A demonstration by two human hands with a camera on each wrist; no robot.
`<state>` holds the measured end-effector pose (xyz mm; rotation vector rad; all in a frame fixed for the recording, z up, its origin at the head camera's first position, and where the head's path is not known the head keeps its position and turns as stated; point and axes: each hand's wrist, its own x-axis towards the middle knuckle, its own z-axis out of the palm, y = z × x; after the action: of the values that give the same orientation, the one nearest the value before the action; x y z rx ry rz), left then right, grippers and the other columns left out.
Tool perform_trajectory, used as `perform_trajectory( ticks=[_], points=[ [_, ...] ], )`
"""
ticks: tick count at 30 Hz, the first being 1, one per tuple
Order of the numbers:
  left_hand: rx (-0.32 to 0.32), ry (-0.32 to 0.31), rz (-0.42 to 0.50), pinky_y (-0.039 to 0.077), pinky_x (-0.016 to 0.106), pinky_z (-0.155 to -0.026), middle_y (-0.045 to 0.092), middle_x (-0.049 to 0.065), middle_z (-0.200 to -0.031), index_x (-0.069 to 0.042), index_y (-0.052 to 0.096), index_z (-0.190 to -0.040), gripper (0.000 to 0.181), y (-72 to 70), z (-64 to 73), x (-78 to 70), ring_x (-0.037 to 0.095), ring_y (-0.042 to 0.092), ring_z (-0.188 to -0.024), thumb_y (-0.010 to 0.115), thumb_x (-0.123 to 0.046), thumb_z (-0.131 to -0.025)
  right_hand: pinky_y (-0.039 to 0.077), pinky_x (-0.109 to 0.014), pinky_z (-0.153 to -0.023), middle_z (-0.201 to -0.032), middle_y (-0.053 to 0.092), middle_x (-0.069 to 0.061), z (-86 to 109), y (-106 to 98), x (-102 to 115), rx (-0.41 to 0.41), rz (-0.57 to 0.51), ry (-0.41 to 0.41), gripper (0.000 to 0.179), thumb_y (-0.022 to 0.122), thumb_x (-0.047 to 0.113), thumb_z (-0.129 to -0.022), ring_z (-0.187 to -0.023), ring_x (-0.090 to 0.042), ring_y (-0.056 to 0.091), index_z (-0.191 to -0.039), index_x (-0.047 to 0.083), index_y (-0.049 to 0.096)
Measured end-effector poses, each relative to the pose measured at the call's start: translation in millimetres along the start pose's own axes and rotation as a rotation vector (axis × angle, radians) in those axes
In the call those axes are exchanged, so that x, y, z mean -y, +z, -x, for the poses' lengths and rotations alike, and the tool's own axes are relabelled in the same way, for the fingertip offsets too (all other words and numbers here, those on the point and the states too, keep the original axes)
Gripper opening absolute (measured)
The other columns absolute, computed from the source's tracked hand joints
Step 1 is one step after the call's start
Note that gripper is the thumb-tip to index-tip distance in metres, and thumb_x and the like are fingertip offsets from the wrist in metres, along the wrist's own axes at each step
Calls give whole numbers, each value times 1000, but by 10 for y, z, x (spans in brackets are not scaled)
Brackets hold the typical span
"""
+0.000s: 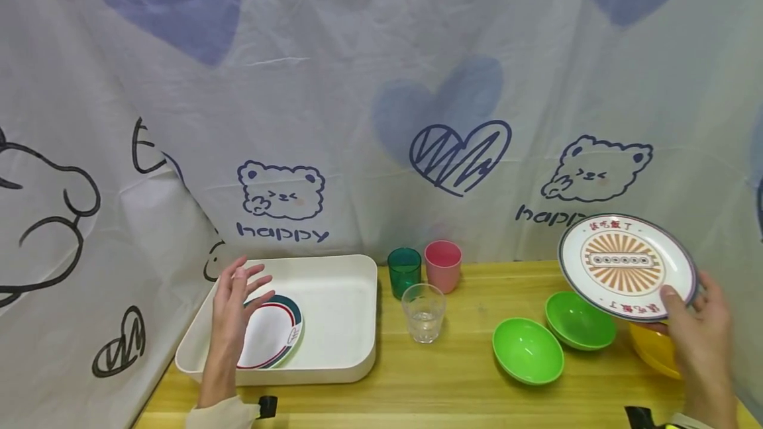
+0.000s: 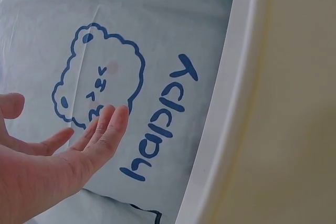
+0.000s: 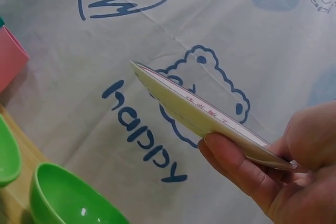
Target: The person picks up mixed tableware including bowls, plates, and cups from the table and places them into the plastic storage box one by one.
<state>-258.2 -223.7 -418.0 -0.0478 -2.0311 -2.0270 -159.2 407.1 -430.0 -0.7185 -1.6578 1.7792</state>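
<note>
My right hand (image 1: 703, 330) grips a white plate (image 1: 622, 263) by its right edge, thumb on top and fingers beneath. The plate has an orange ray pattern and red lettering, and it is held up above the green bowls. In the right wrist view the plate (image 3: 210, 116) shows nearly edge-on. My left hand (image 1: 229, 320) is raised over the left side of a white tray (image 1: 334, 323), fingers spread and holding nothing. Inside that tray lies another plate (image 1: 268, 336) with a teal and red rim, partly hidden behind the left hand.
Two green bowls (image 1: 527, 349) stand right of centre, with a yellow bowl (image 1: 652, 349) partly hidden by the right hand. A clear glass (image 1: 424, 316), a teal cup (image 1: 405, 273) and a pink cup (image 1: 443, 267) stand beside the tray. Printed cloth (image 1: 369, 85) hangs behind the table.
</note>
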Motion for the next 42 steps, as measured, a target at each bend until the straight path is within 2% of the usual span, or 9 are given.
perform_trajectory(
  ticks=[5, 13, 20, 23, 27, 33, 36, 40, 42],
  points=[
    [53, -9, -6, 58, 28, -91, 49, 17, -144, -12, 30, -156, 57, 81, 24, -4, 23, 60, -120, 39, -45, -110, 57, -22, -49, -115, 51, 5, 43, 33, -16, 76, -13, -30, 68, 50, 8, -106, -66, 3, 64, -165, 18, 16],
    [123, -20, -24, 57, 28, -94, 47, 17, -150, -12, 28, -158, 58, 204, 49, -2, 25, 58, -124, 38, -44, -111, 59, -23, -53, -111, 50, 8, 130, 132, 3, 188, 75, -81, 69, 49, 14, -108, -67, 2, 65, -166, 16, 11],
    [156, -13, -35, 57, 31, -96, 47, 18, -150, -12, 27, -159, 57, 270, 71, -13, 27, 58, -126, 37, -42, -111, 58, -21, -56, -131, 50, -11, 227, 234, 16, 242, 195, -114, 69, 49, 22, -109, -69, 0, 62, -166, 15, 11],
    [169, -3, -24, 57, 31, -95, 47, 19, -150, -11, 28, -158, 55, 307, 73, -5, 32, 57, -127, 37, -41, -112, 58, -22, -54, -127, 52, -3, 250, 277, 16, 283, 174, -116, 70, 50, 22, -109, -68, -2, 63, -166, 13, 10],
    [182, -9, -34, 57, 32, -96, 48, 18, -150, -13, 29, -158, 55, 362, 78, 24, 35, 57, -128, 36, -40, -112, 59, -26, -53, -113, 53, 11, 273, 336, 8, 355, 77, -113, 72, 52, 20, -108, -66, -7, 65, -165, 10, 9],
    [204, -5, -40, 57, 36, -95, 50, 19, -148, -13, 32, -157, 53, 462, 79, 55, 38, 57, -127, 37, -39, -112, 60, -29, -52, -107, 57, 14, 307, 417, 6, 418, 15, -134, 73, 54, 18, -107, -65, -9, 67, -165, 10, 11],
    [218, -5, -30, 58, 37, -94, 50, 21, -147, -12, 33, -157, 51, 501, 87, 67, 40, 57, -126, 37, -38, -112, 60, -29, -51, -105, 59, 15, 320, 461, 2, 426, 20, -152, 71, 53, 16, -107, -63, -10, 67, -165, 8, 12],
    [228, -6, -25, 59, 38, -94, 51, 23, -145, -10, 34, -156, 53, 553, 106, 76, 40, 59, -125, 38, -40, -112, 60, -30, -52, -103, 59, 17, 355, 533, -9, 435, 111, -182, 69, 51, 18, -108, -62, -11, 66, -164, 5, 12],
    [235, -9, -22, 58, 40, -94, 51, 23, -145, -9, 35, -156, 54, 583, 111, 89, 40, 59, -124, 38, -40, -112, 60, -32, -52, -103, 60, 15, 372, 569, -13, 451, 123, -185, 69, 51, 17, -108, -62, -12, 66, -164, 4, 12]
  ],
)
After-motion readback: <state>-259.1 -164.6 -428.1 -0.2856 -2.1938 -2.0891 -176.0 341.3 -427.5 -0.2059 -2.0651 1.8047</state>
